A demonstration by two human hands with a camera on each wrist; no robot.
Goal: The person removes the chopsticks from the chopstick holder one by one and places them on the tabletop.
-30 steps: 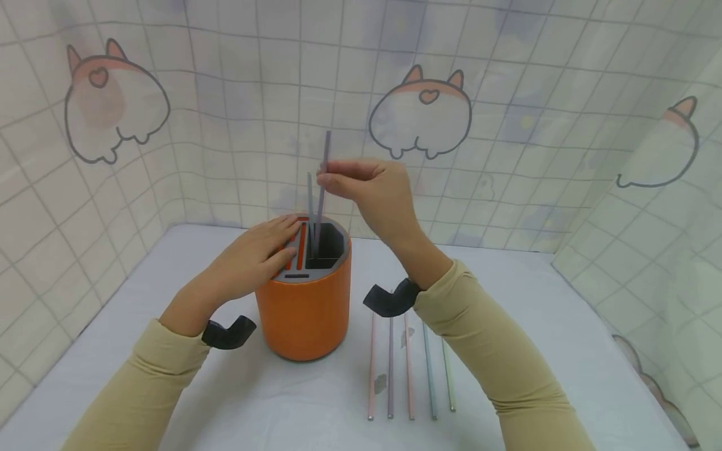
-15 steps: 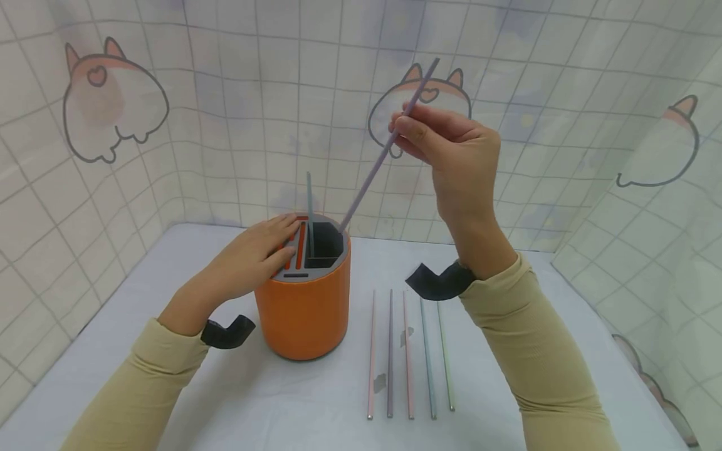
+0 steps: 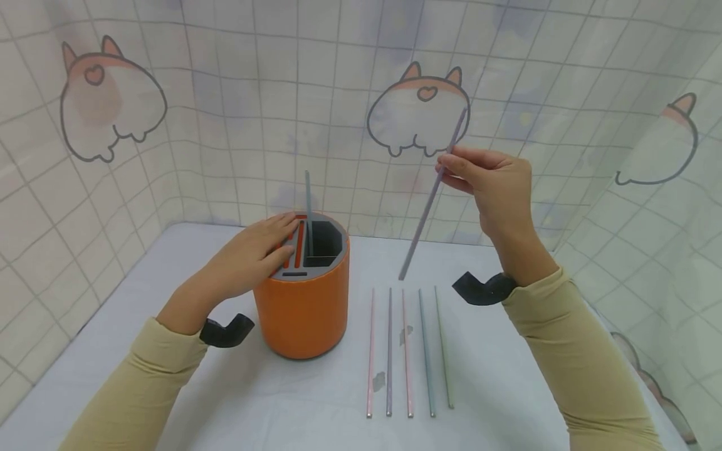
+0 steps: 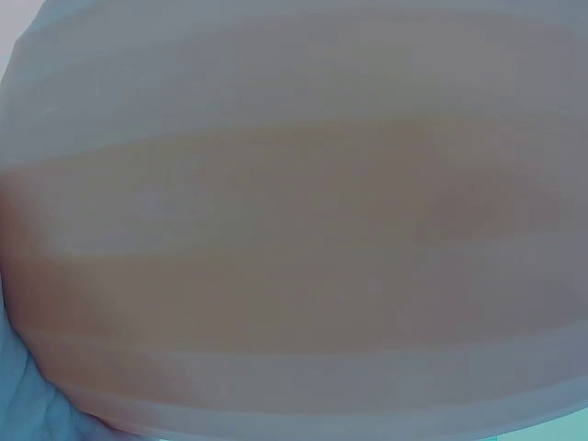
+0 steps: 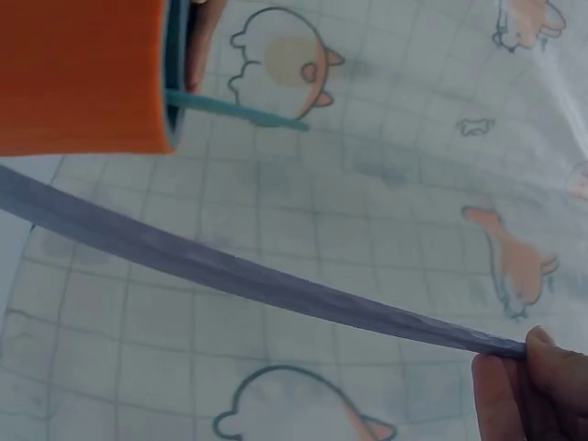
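A thin purple stick (image 3: 431,200) hangs tilted in the air above the table, its lower end apart from the orange holder. My right hand (image 3: 499,188) pinches it near the upper end; the right wrist view also shows the thumb and fingers (image 5: 542,372) on the purple stick (image 5: 239,283). The round orange holder (image 3: 301,319) has a grey slotted top, and a light blue stick (image 3: 308,200) stands in its open compartment. My left hand (image 3: 248,260) rests on the left part of that top, fingers extended. A blurred orange-brown surface (image 4: 294,294) fills the left wrist view.
Several thin sticks lie side by side on the white table, right of the holder: pink (image 3: 370,357), purple (image 3: 389,357), another pink (image 3: 407,363), blue (image 3: 427,357) and green (image 3: 444,351). A checked curtain (image 3: 225,125) with animal drawings hangs behind and at both sides.
My right hand has lifted the purple stick out of the holder, carried it right, then lowered it somewhat. My left hand and the light blue stick have stayed in place.
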